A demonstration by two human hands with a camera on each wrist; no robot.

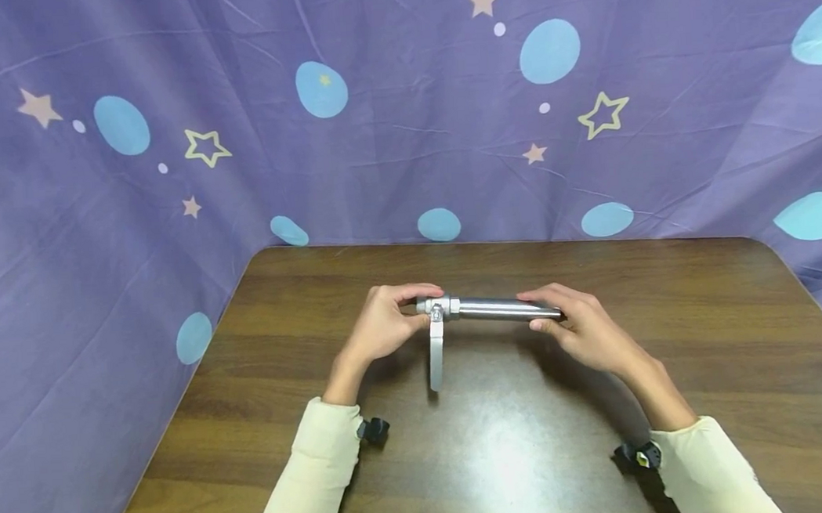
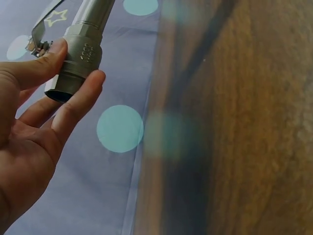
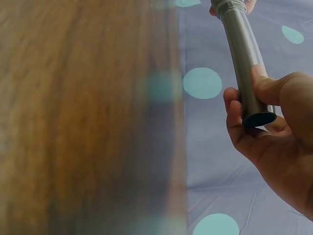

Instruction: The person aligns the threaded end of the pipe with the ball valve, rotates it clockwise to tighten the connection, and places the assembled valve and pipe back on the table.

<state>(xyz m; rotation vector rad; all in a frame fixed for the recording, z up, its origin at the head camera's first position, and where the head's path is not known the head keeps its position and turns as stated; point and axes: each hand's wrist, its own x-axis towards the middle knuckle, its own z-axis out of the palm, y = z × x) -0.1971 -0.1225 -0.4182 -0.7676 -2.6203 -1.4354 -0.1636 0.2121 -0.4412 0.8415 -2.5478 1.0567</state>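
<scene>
Above the table, a ball valve point(image 1: 445, 307) and a steel pipe point(image 1: 492, 308) are joined end to end and lie roughly level. My left hand point(image 1: 384, 321) grips the valve body at its left end, thumb and fingers on opposite sides. The valve's flat lever handle point(image 1: 436, 357) points toward me. At the other end my right hand point(image 1: 585, 326) pinches the pipe near its tip. Raised markings show on the valve body point(image 2: 83, 51) in the left wrist view. Up close in the right wrist view, the pipe's end point(image 3: 259, 119) is round and dark inside.
A brown wooden table point(image 1: 290, 468) lies under both hands and reflects light at its front middle. Behind it and on its left hangs a purple curtain point(image 1: 405, 163) with stars and blue dots. Black wrist cameras sit by both pale sleeves point(image 1: 318, 466).
</scene>
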